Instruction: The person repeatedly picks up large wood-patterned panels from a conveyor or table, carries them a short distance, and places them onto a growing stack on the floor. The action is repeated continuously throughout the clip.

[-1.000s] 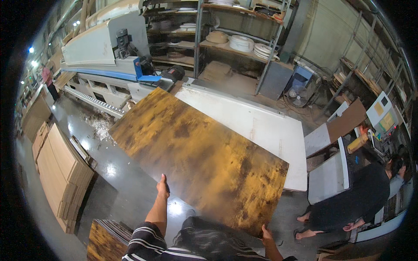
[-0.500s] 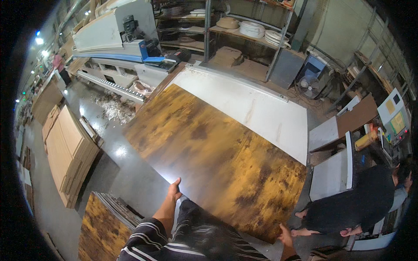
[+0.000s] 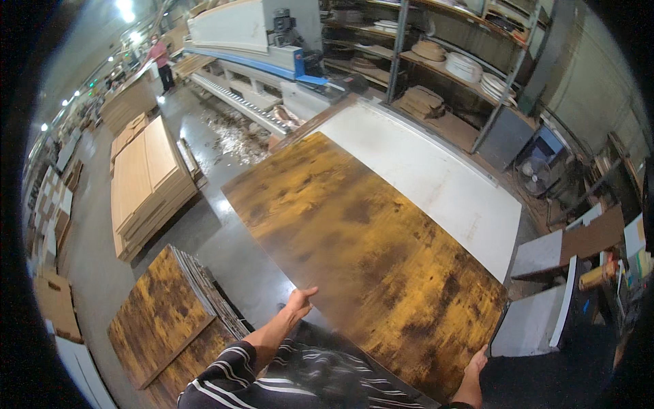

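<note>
A large glossy panel [image 3: 368, 252], mottled yellow and brown, slants across the middle, its far part over a white work table [image 3: 436, 184]. My left hand [image 3: 300, 303] grips the panel's near long edge, thumb on top and fingers hidden underneath. At the panel's right end, my right hand [image 3: 475, 365] holds the edge near the corner, its fingers partly out of sight below. The near side of the panel sticks out past the table toward my body.
Left of me stands a stack of similar mottled panels [image 3: 160, 307], with a stack of pale wood boards [image 3: 153, 177] beyond. A long machine [image 3: 238, 54] and shelving [image 3: 402, 54] stand behind. A fan [image 3: 535, 176] is at right; a person in pink [image 3: 159, 54] stands far off.
My view has swung left, so the scene shifts right in the picture. Both hands still hold the panel. The person at the right is now largely out of view.
</note>
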`<state>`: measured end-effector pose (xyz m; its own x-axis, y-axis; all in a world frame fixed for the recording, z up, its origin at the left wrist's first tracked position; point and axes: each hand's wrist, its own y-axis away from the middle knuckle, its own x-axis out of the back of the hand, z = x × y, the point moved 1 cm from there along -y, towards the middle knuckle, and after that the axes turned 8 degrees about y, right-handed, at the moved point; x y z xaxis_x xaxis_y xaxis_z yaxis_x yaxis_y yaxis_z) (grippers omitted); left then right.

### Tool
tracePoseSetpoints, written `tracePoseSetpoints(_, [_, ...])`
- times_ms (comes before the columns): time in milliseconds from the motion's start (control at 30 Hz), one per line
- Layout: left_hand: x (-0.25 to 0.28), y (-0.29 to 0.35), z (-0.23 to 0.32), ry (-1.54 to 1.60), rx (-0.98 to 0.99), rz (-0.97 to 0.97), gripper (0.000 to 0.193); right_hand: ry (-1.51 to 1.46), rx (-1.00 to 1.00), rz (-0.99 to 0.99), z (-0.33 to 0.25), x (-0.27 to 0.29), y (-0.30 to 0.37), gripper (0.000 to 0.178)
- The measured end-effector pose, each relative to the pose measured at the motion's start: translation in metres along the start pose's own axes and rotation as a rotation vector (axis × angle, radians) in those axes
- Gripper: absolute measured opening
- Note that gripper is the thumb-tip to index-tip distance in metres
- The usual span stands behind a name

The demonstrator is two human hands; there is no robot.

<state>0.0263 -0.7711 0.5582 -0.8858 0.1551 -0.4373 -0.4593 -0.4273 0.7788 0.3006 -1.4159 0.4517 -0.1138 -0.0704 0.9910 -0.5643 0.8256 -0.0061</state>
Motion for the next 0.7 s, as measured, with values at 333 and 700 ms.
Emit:
tracePoseSetpoints(333, [0.001, 0.094, 0.062, 0.199, -0.294, -0.148, 0.016, -0.159, -0.126, -0.262, -0.039, 0.026, 0.061, 0.073])
tracePoseSetpoints(700, [0.191, 0.093, 0.053, 0.660, -0.358, -0.175, 0.035, -0.480, 0.505, -0.508, -0.261, 0.099, 0.224, 0.063])
